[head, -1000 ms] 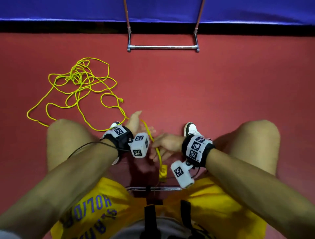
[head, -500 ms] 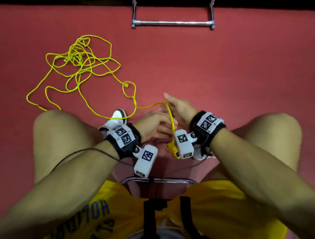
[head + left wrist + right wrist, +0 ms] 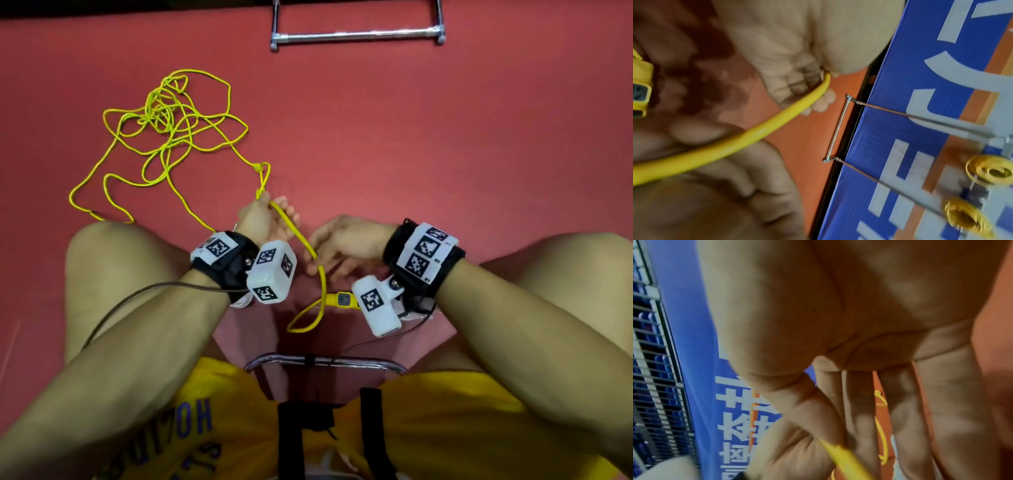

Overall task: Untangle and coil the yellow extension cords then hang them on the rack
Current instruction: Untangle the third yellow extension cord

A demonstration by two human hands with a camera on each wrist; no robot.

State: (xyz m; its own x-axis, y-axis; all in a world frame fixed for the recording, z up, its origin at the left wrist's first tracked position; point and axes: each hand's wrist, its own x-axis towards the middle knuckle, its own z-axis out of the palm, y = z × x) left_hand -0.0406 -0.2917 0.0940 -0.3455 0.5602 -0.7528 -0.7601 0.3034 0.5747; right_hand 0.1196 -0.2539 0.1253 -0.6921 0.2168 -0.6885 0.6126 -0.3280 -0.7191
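Two bare hands work between the seated person's knees, over the red floor. The left hand has its fingers curled round the thin yellow extension cord, which runs through its fist. The right hand pinches the same cord lower down between thumb and forefinger, its other fingers fairly straight. Below that pinch the cord drops into a small loop and ends in a yellow socket block hanging just beside the right wrist camera. Beyond the left hand the cord passes a small knot and spreads into a loose tangle on the floor ahead of the left knee. The metal rack's base bar lies well apart, and two coiled yellow cords hang higher up on it.
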